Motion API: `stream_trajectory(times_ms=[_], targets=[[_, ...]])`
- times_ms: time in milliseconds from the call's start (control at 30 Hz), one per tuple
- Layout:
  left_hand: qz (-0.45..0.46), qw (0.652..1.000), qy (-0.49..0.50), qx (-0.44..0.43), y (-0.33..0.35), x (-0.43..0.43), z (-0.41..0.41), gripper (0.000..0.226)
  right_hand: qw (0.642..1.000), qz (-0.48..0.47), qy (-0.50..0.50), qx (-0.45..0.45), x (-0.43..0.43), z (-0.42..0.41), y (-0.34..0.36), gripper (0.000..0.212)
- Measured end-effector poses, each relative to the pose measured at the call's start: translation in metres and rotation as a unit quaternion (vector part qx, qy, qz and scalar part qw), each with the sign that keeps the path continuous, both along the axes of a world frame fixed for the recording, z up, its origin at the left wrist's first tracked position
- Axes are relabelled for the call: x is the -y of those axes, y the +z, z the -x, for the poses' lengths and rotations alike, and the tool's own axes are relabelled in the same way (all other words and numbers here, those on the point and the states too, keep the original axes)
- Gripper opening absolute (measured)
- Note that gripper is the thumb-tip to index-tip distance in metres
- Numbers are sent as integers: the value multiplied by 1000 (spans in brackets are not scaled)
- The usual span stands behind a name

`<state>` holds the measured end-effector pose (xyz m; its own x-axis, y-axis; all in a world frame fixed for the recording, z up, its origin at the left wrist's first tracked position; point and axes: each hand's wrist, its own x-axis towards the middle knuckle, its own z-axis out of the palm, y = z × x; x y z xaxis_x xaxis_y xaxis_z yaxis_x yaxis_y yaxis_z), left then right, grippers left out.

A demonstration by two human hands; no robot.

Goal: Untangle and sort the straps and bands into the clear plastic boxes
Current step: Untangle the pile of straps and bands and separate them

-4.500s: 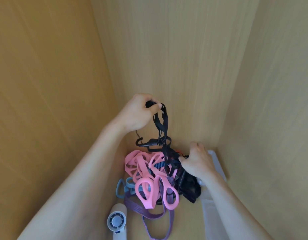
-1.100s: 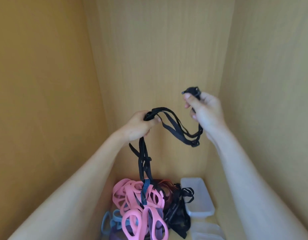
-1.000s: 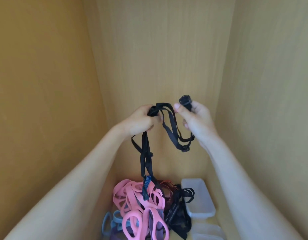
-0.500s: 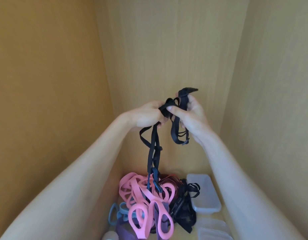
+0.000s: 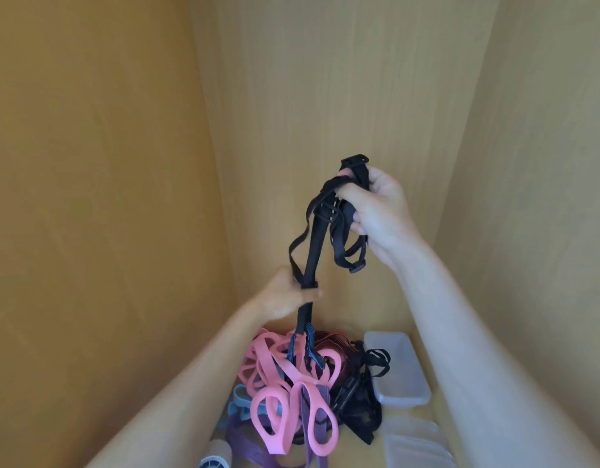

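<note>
**Black strap held up above the tangle**

A long black webbing strap (image 5: 312,244) is held up in front of the back wall of a light wooden cupboard (image 5: 325,79). Its upper part is gathered into several loose loops, with a flat black plastic buckle (image 5: 354,162) standing out above the fingers. A small slider is seen just under the gathered part. From there a doubled length runs down, slanting slightly left, and its lower end is lost in a tangled pile of pink, purple and light blue rubber bands and black straps (image 5: 275,363). A dark blue ribbed elastic band (image 5: 293,346) is caught around the strap where it enters the pile. The pile lies on the cupboard floor, towards the back edge.

The right hand (image 5: 376,211) is raised highest. Its grip is clamped on the gathered loops, with the thumb laid across them. The left hand (image 5: 283,295) is held lower, just above the pile, and its grip is closed on the doubled length, which is pinched between thumb and fingers. Both bare forearms reach in from the front.

A clear plastic box (image 5: 398,366) stands in the back right corner of the floor, just beside the black straps of the pile. A second clear plastic box (image 5: 416,440) stands nearer along the right edge. A white cylindrical object (image 5: 215,459) is partly seen at the front edge.
</note>
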<state>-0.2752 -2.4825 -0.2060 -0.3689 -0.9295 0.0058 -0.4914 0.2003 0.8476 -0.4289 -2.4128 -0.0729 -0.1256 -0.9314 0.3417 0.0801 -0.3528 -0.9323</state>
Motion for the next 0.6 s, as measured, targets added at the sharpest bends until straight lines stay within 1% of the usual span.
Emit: stream_trajectory(times_ms=[67, 100, 233, 300, 367, 467, 533, 600], targets=[[-40, 998, 32, -31, -31, -5, -1, 40, 1000, 5, 3, 3, -5, -2, 6, 13], [-45, 997, 52, -35, -46, -9, -1, 41, 1000, 8, 3, 5, -6, -2, 8, 13], [-49, 990, 112, -65, -91, -16, -5, 23, 999, 16, -5, 31, -9, -2, 13, 13], [-60, 982, 142, -105, -99, -20, -7, 16, 999, 17, -13, 39, -8, -2, 12, 13], [-80, 969, 176, -157, -103, -22, -10, 14, 999, 13, -22, 43, -7, -1, 9, 13], [-120, 954, 188, -200, -99, -27, -14, 21, 998, -1, -45, 39, -1, 2, 2, 12], [-172, 934, 202, -239, -96, -30, -17, 21, 997, -9, -56, 44, 1, 3, -3, 12], [-243, 904, 192, -295, -93, -35, -20, 22, 996, -14, -62, 56, 2, 4, -5, 11]])
